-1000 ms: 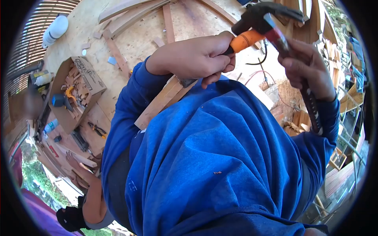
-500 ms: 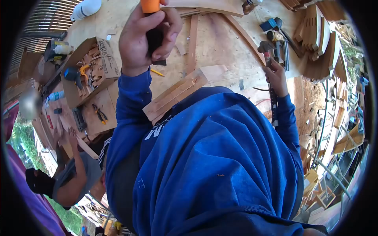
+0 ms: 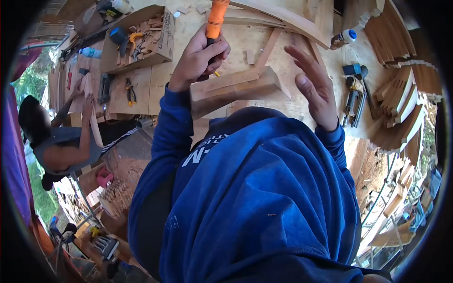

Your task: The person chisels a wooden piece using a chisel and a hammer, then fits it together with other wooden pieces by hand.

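Observation:
My left hand (image 3: pixel 200 60) is wrapped round the lower part of an orange-handled chisel (image 3: pixel 217 20), its handle pointing up; the blade end is mostly hidden by my fingers and the wood. Just below that hand, close to my chest, a thick wooden block (image 3: pixel 236 87) lies slanted, with a recess along its upper face. At the block's right end, my right hand (image 3: pixel 315 89) is raised with fingers stretched and thumb apart, holding nothing. Beyond the hands, curved wooden pieces (image 3: pixel 283 22) lie on the plywood bench (image 3: pixel 186 35).
On the left are a cardboard box (image 3: pixel 163 35) of wood offcuts and pliers (image 3: pixel 130 92). A bottle with a blue cap (image 3: pixel 344 38), a nail gun (image 3: pixel 352 96) and stacked shaped boards (image 3: pixel 398 96) stand right. A co-worker (image 3: pixel 61 141) handles a wooden strip at left.
My right hand has let go of the hammer, which no longer shows, and has come in towards the block. My left hand has lowered with the chisel, and the view has shifted.

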A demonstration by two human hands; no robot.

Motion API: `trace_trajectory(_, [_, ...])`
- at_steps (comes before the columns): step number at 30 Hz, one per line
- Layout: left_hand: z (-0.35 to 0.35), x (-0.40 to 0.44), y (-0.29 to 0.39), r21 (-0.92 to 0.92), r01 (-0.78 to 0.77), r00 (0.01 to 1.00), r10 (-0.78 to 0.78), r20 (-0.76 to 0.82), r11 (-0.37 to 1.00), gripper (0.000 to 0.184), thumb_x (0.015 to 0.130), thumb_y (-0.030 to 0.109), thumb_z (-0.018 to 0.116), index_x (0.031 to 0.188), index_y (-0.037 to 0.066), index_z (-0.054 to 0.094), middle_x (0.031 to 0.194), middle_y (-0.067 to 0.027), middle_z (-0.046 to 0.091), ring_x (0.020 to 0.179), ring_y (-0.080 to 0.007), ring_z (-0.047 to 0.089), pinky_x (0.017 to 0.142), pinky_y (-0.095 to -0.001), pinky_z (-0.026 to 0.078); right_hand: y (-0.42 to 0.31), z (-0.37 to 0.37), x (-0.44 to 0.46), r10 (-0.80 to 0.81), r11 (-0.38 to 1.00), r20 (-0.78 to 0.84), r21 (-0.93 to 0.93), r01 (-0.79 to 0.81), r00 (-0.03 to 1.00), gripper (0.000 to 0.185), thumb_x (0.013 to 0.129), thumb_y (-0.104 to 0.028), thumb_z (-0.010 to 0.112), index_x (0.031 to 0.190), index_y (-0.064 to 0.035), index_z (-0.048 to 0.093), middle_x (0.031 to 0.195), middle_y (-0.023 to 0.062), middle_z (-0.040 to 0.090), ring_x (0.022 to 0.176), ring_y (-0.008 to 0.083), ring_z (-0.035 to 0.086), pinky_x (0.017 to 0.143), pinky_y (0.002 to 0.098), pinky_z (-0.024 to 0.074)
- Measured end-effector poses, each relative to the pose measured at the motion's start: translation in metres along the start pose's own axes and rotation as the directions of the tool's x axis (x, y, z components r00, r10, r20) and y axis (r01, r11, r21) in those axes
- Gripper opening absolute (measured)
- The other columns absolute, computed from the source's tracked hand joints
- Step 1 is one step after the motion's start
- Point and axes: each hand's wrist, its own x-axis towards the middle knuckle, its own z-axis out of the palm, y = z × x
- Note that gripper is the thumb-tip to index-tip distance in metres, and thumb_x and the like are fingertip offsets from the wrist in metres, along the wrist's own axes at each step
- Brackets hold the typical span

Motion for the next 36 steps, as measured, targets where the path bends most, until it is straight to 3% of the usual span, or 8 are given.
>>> trace_trajectory(4, [0.004, -0.01, -0.01, 0.063, -0.084, 0.984, 0.093, -0.153, 0.994, 0.018, 0.096, 0.011, 0.054, 0.105, 0.006, 0.039, 0.077, -0.0057, 0.053, 0.046, -0.0051, 0.041, 0.04, -0.0216, 0.033, 0.004, 0.046, 0.017, 0.285, 0.948, 0.103, 0.115, -0.296, 0.953, 0.039, 0.095, -0.025, 0.047, 0.117, 0.0027, 0.063, 0.116, 0.0148, 0.064, 0.111, 0.0204, 0.056, 0.099, 0.0305, 0.0375])
trace_trajectory(8, [-0.001, -0.025, -0.014, 0.006, -0.215, 0.915, 0.204, -0.347, 0.977, 0.02, 0.095, 0.011, 0.055, 0.106, 0.007, 0.039, 0.074, -0.0036, 0.052, 0.046, -0.0055, 0.041, 0.04, -0.0223, 0.034, -0.001, 0.06, 0.016, 0.285, 0.923, 0.107, 0.239, -0.302, 0.953, 0.036, 0.092, -0.02, 0.041, 0.098, 0.0058, 0.065, 0.102, 0.0152, 0.067, 0.096, 0.0185, 0.058, 0.091, 0.0289, 0.0396])
trace_trajectory(12, [-0.017, -0.068, -0.015, -0.037, -0.208, 0.948, 0.192, -0.255, 0.977, 0.028, 0.092, 0.016, 0.063, 0.106, 0.006, 0.041, 0.07, 0.001, 0.047, 0.051, -0.0049, 0.041, 0.045, -0.0214, 0.034, 0.002, 0.078, 0.009, 0.243, 0.961, -0.133, 0.169, -0.22, 0.961, 0.038, 0.092, -0.022, 0.039, 0.089, 0.0078, 0.063, 0.096, 0.0165, 0.067, 0.088, 0.0205, 0.058, 0.087, 0.0288, 0.0408])
trace_trajectory(16, [-0.008, -0.096, -0.013, 0.32, -0.273, 0.908, 0.352, -0.226, 0.907, 0.052, 0.08, 0.03, 0.079, 0.107, 0.001, 0.045, 0.074, 0.0022, 0.045, 0.066, -0.0058, 0.045, 0.058, -0.0221, 0.038, 0.005, 0.085, 0.014, 0.12, 0.992, -0.244, 0.06, -0.108, 0.962, 0.04, 0.094, -0.024, 0.037, 0.085, 0.0066, 0.063, 0.089, 0.016, 0.066, 0.083, 0.0204, 0.058, 0.083, 0.0282, 0.0417])
trace_trajectory(23, [-0.027, -0.109, -0.019, 0.242, -0.042, 0.912, 0.136, -0.387, 0.969, 0.054, 0.08, 0.018, 0.077, 0.119, 0.001, 0.043, 0.076, 0.0024, 0.045, 0.067, -0.0045, 0.042, 0.06, -0.0217, 0.037, 0.008, 0.092, 0.017, 0.074, 0.99, -0.374, -0.084, -0.113, 0.925, 0.048, 0.093, -0.027, 0.03, 0.085, 0.0045, 0.065, 0.082, 0.0139, 0.066, 0.079, 0.0206, 0.059, 0.079, 0.0308, 0.0442])
trace_trajectory(30, [-0.131, -0.102, -0.141, 0.724, 0.35, 0.897, 0.011, -0.442, 0.594, 0.035, 0.088, 0.025, 0.056, 0.114, 0.002, 0.05, 0.088, -0.0233, 0.066, 0.078, -0.0402, 0.064, 0.067, -0.0481, 0.048, 0.034, 0.091, 0.023, 0.048, 0.985, -0.534, -0.117, -0.13, 0.844, 0.053, 0.097, -0.033, 0.028, 0.08, 0.0013, 0.064, 0.075, 0.0114, 0.063, 0.072, 0.0196, 0.058, 0.072, 0.0314, 0.0444])
trace_trajectory(34, [-0.153, -0.095, -0.185, 0.816, 0.361, 0.899, 0.066, -0.434, 0.451, 0.032, 0.088, 0.017, 0.052, 0.117, 0.004, 0.052, 0.091, -0.0215, 0.067, 0.082, -0.0413, 0.064, 0.071, -0.0513, 0.05, 0.029, 0.091, 0.024, -0.03, 0.94, -0.488, -0.31, -0.141, 0.873, 0.053, 0.096, -0.036, 0.029, 0.085, 0.0024, 0.063, 0.076, 0.0103, 0.06, 0.073, 0.0214, 0.056, 0.073, 0.0313, 0.0446])
trace_trajectory(36, [-0.161, -0.099, -0.187, 0.905, 0.289, 0.931, 0.131, -0.342, 0.312, 0.031, 0.087, 0.014, 0.052, 0.117, 0.005, 0.052, 0.098, -0.0189, 0.065, 0.092, -0.04, 0.062, 0.077, -0.0495, 0.05, 0.022, 0.099, 0.029, 0.036, 0.972, -0.569, -0.171, -0.161, 0.822, 0.049, 0.096, -0.033, 0.031, 0.094, 0.0031, 0.063, 0.082, 0.0107, 0.06, 0.076, 0.0214, 0.056, 0.074, 0.0322, 0.0449])
